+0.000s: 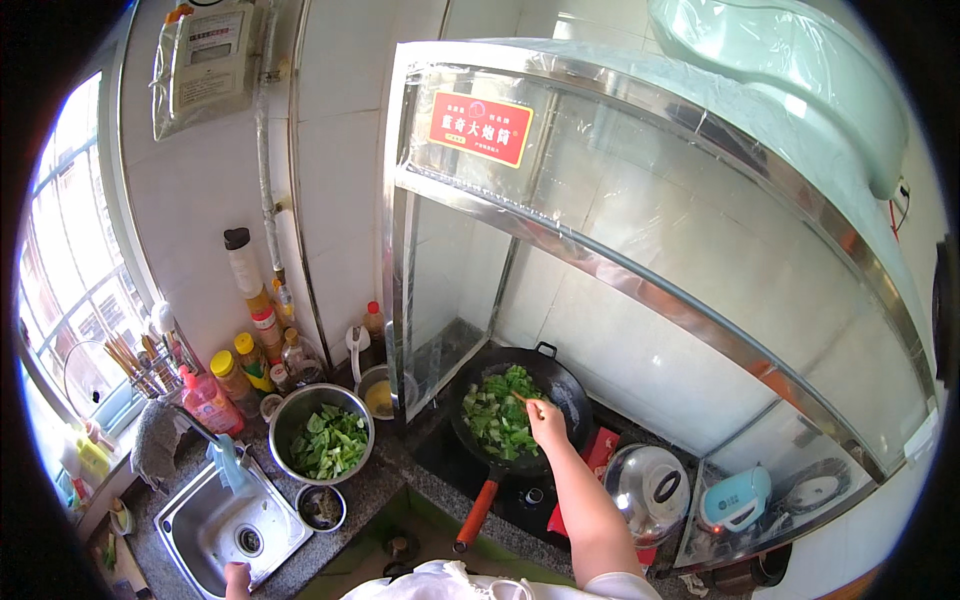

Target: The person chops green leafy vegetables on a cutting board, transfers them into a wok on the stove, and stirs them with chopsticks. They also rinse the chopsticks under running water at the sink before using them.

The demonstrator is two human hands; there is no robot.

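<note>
My right hand [547,424] grips a thin wooden utensil [519,396] over the black wok [566,390]. Its lower end is among chopped leafy greens [499,431] in the wok; whether it is a spatula or chopsticks, I cannot tell. The wok sits on the black stove [431,450], its wooden handle [477,516] pointing towards me. At the bottom left, my left hand [238,576] is by the near edge of the steel sink [217,517], fingers curled and partly hidden. More cut greens [328,442] fill part of a steel bowl [360,457] between sink and stove.
A metal-framed glass hood [622,270] surrounds the stove. Right of the wok is a domed lid [637,480]. A small metal bowl [301,517] stands beside the sink. Behind are a pink soap bottle [210,405], yellow-capped jars [232,379] and a pot of yellowish liquid [380,396].
</note>
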